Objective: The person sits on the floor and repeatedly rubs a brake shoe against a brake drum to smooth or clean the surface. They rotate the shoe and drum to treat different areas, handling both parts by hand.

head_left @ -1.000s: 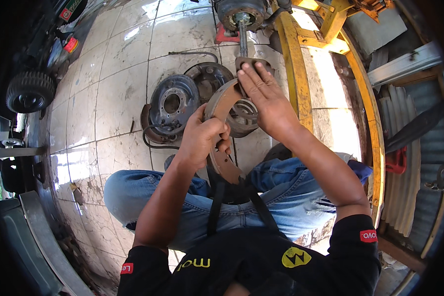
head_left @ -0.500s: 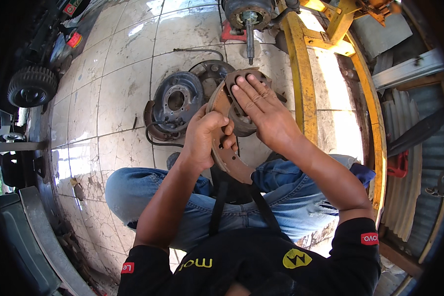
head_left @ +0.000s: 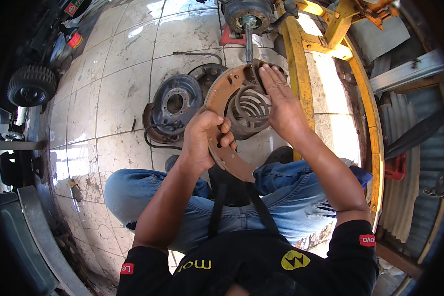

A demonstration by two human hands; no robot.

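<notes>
A curved brown brake shoe [head_left: 216, 106] stands on end in front of me. My left hand [head_left: 204, 135] is closed round its middle, with the thumb on the near face and the fingers curled through the inner side. My right hand [head_left: 283, 101] is at the shoe's upper end, fingers straight and close together over a dark brown, sandpaper-like sheet [head_left: 256, 69]. The thumb is hidden. Behind the shoe, between my hands, a coil spring [head_left: 246, 106] is partly covered.
A black round backing plate [head_left: 190, 89] with a hose lies on the tiled floor [head_left: 113, 103], near another brake shoe [head_left: 148, 116]. An axle hub with a shaft [head_left: 249, 42] is ahead. A yellow steel frame [head_left: 301, 74] runs along the right. A tyre [head_left: 32, 86] is far left.
My right hand has slid to the right with the dark sheet, uncovering the upper part of the brake shoe and the coil spring. My left hand keeps its grip nearly in place.
</notes>
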